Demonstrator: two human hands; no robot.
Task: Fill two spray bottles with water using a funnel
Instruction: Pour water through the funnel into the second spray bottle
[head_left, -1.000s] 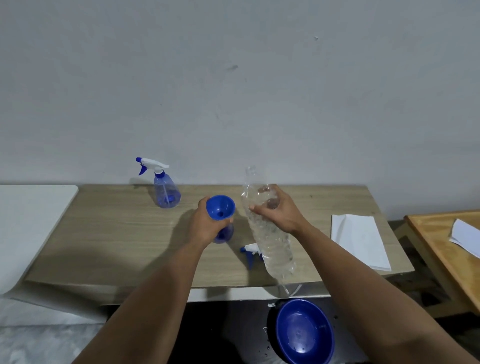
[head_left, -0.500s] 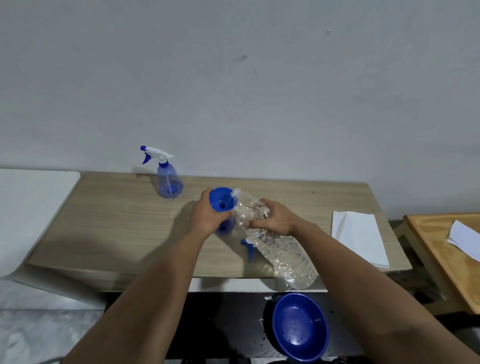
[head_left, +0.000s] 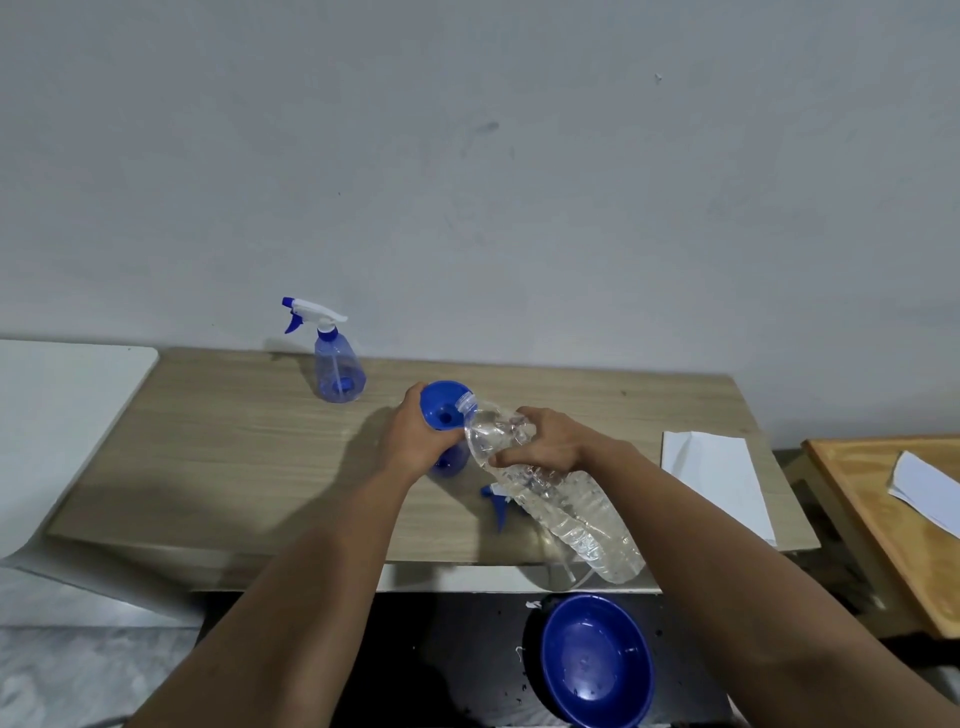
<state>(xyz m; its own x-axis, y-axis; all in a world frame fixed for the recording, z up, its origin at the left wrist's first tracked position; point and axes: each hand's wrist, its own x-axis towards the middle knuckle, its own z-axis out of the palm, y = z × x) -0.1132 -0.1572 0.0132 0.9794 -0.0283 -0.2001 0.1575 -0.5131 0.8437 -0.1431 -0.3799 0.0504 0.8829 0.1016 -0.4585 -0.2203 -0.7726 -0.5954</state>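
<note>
A blue funnel (head_left: 441, 406) sits in the neck of a blue spray bottle body (head_left: 451, 463) near the middle of the wooden table (head_left: 234, 457). My left hand (head_left: 413, 436) grips the funnel and bottle neck. My right hand (head_left: 545, 440) grips a clear plastic water bottle (head_left: 561, 499), tilted with its open mouth at the funnel's rim. The detached spray head (head_left: 496, 501) lies on the table partly behind the water bottle. A second spray bottle (head_left: 335, 364), its trigger head on, stands upright at the back left.
A white folded cloth (head_left: 719, 480) lies on the table's right end. A blue bowl (head_left: 597, 660) sits on the dark floor below the front edge. A white surface (head_left: 57, 415) adjoins on the left; an orange wooden table (head_left: 893, 525) with paper stands on the right.
My right hand tipped the water bottle from nearly upright down to the left, bringing its mouth to the funnel. My left hand stayed on the funnel.
</note>
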